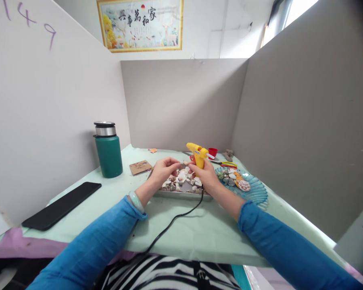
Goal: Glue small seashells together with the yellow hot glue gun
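A yellow glue gun [199, 155] stands upright just behind my right hand, its nozzle pointing right and its black cord running down toward the table's front edge. My right hand [206, 174] is closed at the fingertips, close to the gun's handle; whether it holds the gun cannot be made out. My left hand [166, 169] is pinched over the left part of a metal tray [181, 195] of shells [183, 177]. Between the two hands' fingertips is something small and pale, too small to name.
Left of the tray are a green bottle [109, 156], a black flat mat [62, 205] and a brown card [140, 167]. To the right are a blue glass plate [257, 191] with shells, scissors [228, 164] and a red cup [212, 153]. Grey partitions [184, 104] enclose the table.
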A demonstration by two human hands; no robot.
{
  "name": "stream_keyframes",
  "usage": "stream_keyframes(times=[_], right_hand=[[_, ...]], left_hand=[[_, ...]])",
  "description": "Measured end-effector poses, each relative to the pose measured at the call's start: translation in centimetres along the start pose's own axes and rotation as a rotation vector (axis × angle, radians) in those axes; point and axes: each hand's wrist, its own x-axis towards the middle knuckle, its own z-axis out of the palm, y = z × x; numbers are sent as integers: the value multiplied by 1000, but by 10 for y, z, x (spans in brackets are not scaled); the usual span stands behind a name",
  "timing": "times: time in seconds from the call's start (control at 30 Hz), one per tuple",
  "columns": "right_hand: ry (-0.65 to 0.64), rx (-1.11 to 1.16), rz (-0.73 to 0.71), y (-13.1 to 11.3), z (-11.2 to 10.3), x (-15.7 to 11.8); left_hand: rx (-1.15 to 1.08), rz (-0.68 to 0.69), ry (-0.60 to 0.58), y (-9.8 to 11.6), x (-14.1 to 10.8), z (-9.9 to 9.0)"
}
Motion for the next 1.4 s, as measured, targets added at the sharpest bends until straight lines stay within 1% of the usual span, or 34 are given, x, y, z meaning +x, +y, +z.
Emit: stream_keyframes(times=[0.1,0.23,0.4,0.5,0.63,0.73,0.93,1.07,1.27,1.4], right_hand=[[10,-9,-26,1,-1,0],[-126,-8,-20,-2,-2,-4],[-212,-117,-43,-6,-3,-9],[-234,-169,-14,-3,-4,-9],[-225,-256,31,1,-3,-8],[-210,-296,36,0,-2,-9],[-184,-322,44,-5,1,-11],[-179,-346,44,-2,0,-10],[-165,-428,-24,5,-2,-8],[-172,-414,-70,6,-2,-8]], left_hand=[[11,24,92,-1,3,-3],[14,30,202,0,8,-8],[-19,40,287,3,10,-11],[-29,44,319,2,10,-12],[-32,52,339,1,12,-13],[-48,60,337,1,12,-14],[-52,60,338,2,12,-14],[-53,68,337,1,12,-14],[-52,65,336,2,12,-13],[-56,64,336,2,11,-13]])
